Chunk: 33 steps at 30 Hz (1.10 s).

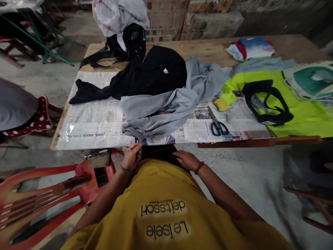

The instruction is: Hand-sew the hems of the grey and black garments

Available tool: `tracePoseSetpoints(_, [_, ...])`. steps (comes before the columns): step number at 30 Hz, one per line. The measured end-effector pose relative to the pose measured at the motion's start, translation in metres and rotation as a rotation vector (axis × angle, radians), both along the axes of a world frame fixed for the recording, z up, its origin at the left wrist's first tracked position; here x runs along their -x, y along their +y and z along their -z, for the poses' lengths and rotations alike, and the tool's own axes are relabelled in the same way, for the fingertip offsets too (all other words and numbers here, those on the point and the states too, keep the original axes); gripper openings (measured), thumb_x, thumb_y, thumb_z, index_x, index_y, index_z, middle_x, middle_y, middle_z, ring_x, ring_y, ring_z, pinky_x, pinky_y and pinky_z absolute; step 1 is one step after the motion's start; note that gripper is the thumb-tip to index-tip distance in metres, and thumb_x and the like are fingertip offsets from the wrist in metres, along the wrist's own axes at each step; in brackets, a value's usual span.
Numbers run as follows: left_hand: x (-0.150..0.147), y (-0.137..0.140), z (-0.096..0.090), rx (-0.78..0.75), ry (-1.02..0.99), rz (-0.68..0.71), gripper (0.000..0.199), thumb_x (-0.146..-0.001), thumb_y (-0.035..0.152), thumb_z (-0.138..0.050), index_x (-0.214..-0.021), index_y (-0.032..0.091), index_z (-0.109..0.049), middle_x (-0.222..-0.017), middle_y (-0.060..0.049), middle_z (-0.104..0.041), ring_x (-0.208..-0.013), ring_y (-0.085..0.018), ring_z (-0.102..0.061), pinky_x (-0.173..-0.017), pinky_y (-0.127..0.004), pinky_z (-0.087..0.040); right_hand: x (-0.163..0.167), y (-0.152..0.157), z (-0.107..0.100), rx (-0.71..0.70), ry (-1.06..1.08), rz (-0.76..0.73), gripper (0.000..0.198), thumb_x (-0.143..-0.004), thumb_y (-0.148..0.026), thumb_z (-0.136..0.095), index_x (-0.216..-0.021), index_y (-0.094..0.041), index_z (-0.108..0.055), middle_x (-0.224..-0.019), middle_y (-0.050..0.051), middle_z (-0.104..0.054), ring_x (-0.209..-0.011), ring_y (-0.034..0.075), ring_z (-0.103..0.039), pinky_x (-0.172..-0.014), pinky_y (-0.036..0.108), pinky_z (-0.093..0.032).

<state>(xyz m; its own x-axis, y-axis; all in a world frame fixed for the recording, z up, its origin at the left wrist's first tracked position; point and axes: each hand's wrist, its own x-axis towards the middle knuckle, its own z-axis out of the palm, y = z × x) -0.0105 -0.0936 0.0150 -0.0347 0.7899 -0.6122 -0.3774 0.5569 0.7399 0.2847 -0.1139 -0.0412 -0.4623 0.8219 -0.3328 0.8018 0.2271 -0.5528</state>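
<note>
My left hand (132, 157), with a green bead bracelet, is closed in a pinch just below the table's front edge. What its fingertips hold is too small to make out. My right hand (187, 161), with a reddish bracelet, pinches a thin pale sliver that looks like a needle (172, 157). Between the hands, black cloth (158, 155) lies over my lap, and a fine light thread (157, 151) crosses it. Beyond my hands, a grey garment (161, 121) lies crumpled on the table, with a black garment (156, 74) partly over it.
Newspaper (85, 128) covers much of the table. Blue-handled scissors (219, 127), a black strap (269, 102), a neon-yellow garment (309, 121) and an iron (312, 80) are on the right. A red chair (47, 170) holding a phone (101, 177) stands left. A person (17, 106) sits farther left.
</note>
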Motion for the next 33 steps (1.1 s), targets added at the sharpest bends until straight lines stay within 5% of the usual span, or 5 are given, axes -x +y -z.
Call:
tracePoseSetpoints(7, [-0.001, -0.004, 0.005, -0.004, 0.014, -0.031, 0.039, -0.056, 0.037, -0.089, -0.079, 0.014, -0.066, -0.049, 0.008, -0.047, -0.039, -0.004, -0.036, -0.035, -0.016, -0.020, -0.101, 0.068, -0.037, -0.547, -0.137, 0.646, 0.035, -0.090, -0.024, -0.043, -0.114, -0.014, -0.066, -0.113, 0.017, -0.068, -0.109, 0.026, -0.060, -0.098, 0.039, -0.046])
tracePoseSetpoints(17, [0.008, -0.013, 0.008, 0.019, 0.059, -0.059, 0.037, -0.058, 0.037, -0.088, -0.078, 0.014, -0.067, -0.049, 0.007, -0.049, -0.037, -0.004, -0.037, -0.036, -0.017, -0.019, -0.141, 0.078, -0.003, -0.536, -0.399, 0.806, 0.037, -0.082, -0.024, -0.051, -0.114, -0.009, -0.062, -0.114, 0.023, -0.060, -0.114, 0.034, -0.051, -0.101, 0.049, -0.039])
tracePoseSetpoints(24, [0.009, -0.010, 0.010, 0.015, 0.025, -0.079, 0.038, -0.057, 0.036, -0.089, -0.078, 0.014, -0.066, -0.049, 0.008, -0.050, -0.037, -0.004, -0.037, -0.036, -0.017, -0.021, -0.153, 0.070, -0.033, -0.057, -0.379, 0.954, 0.065, -0.067, -0.025, -0.074, -0.127, -0.010, -0.056, -0.099, 0.019, -0.065, -0.094, 0.033, -0.063, -0.084, 0.045, -0.049])
tracePoseSetpoints(28, [0.010, -0.011, 0.011, 0.008, -0.002, -0.110, 0.038, -0.058, 0.036, -0.089, -0.076, 0.015, -0.064, -0.049, 0.008, -0.049, -0.037, -0.003, -0.038, -0.036, -0.016, -0.021, -0.136, 0.037, -0.049, 0.229, 0.088, 0.936, 0.064, -0.060, -0.039, -0.077, -0.118, -0.017, -0.060, -0.084, 0.010, -0.067, -0.077, 0.028, -0.066, -0.068, 0.040, -0.052])
tracePoseSetpoints(33, [0.010, -0.011, 0.012, 0.011, -0.014, -0.095, 0.039, -0.055, 0.036, -0.090, -0.074, 0.016, -0.063, -0.049, 0.008, -0.050, -0.037, -0.004, -0.038, -0.035, -0.017, -0.022, -0.078, -0.007, -0.060, 0.561, 0.619, 0.598, 0.078, -0.057, -0.044, -0.081, -0.128, -0.022, -0.056, -0.098, 0.009, -0.069, -0.084, 0.023, -0.069, -0.074, 0.034, -0.055])
